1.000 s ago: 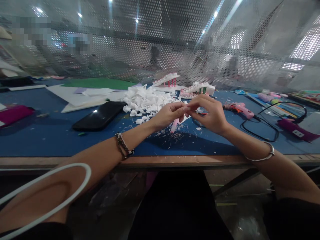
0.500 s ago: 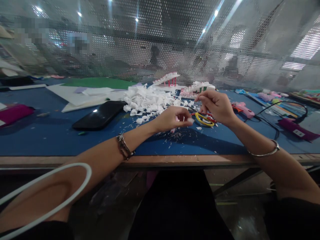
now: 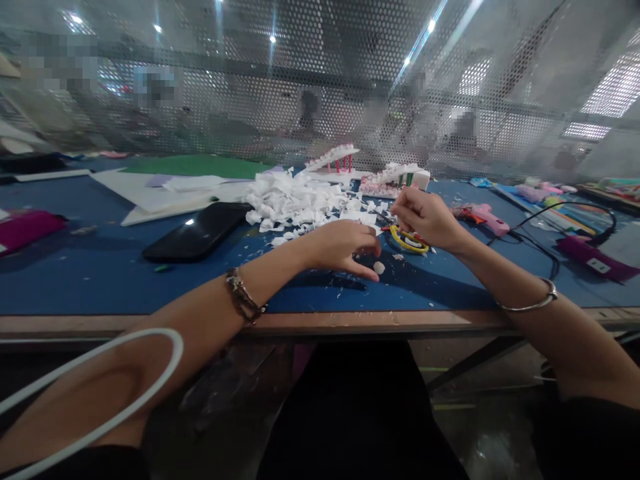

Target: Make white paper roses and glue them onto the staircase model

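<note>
- White scrap (image 3: 379, 267) is seen lying loose on the blue desk (image 3: 100, 273), just right of centre. It lies beside the fingertips of the left hand (image 3: 345, 245), whose grip is loosely spread, curled downward and empty.
- The grip of the right hand (image 3: 425, 215) is pressed together at the fingertips above the yellow-handled scissors (image 3: 407, 241); whether a tiny piece is pinched cannot be told.
- Being so light, the scrap could be swept off the desk's near edge by a wrist.
- It could be lost among the pile of white cuttings (image 3: 295, 199) behind.
- A finger could be nicked if the scissors are groped for unseen.
- The black cable (image 3: 525, 235), right of centre, could be snagged by the right forearm.
</note>
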`<state>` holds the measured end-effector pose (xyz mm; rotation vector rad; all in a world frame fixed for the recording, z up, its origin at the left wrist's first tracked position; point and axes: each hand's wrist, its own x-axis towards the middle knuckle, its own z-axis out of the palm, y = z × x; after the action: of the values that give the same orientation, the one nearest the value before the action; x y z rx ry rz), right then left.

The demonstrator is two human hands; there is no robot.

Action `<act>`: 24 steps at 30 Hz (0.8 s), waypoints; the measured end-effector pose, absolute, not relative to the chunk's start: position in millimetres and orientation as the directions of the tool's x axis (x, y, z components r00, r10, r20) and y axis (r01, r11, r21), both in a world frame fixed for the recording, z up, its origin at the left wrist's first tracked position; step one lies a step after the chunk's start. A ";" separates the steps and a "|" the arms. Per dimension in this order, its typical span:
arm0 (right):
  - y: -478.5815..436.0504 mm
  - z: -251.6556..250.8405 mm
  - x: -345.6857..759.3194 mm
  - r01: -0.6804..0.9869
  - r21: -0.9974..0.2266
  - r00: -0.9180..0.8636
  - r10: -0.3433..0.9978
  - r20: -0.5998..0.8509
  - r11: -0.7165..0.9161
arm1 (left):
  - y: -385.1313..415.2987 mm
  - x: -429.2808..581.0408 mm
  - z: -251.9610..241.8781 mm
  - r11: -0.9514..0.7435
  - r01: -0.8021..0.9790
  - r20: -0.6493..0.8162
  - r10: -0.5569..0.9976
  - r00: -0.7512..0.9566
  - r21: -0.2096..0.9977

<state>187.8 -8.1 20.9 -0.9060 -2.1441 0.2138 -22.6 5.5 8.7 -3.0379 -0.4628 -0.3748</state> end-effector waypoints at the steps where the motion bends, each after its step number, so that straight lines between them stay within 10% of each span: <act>1: -7.7 20.3 188.7 0.521 -0.434 -0.450 0.669 0.591 0.735 | 5.9 -24.9 11.7 -0.943 0.330 0.262 0.310 0.914 -0.035; 15: -8.9 15.1 177.7 0.194 -0.851 -0.472 0.807 0.354 0.487 | 4.0 -24.6 7.8 -0.853 0.466 0.546 0.513 0.663 0.235; 24: -11.6 11.0 169.7 0.195 -0.873 -0.503 0.810 0.301 0.446 | 1.3 -22.4 4.1 -0.852 0.477 0.654 0.490 0.576 0.217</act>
<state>169.7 -11.6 11.0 -0.8426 -1.9549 1.0513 -22.4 1.3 4.1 -2.8043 -0.8600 -1.1721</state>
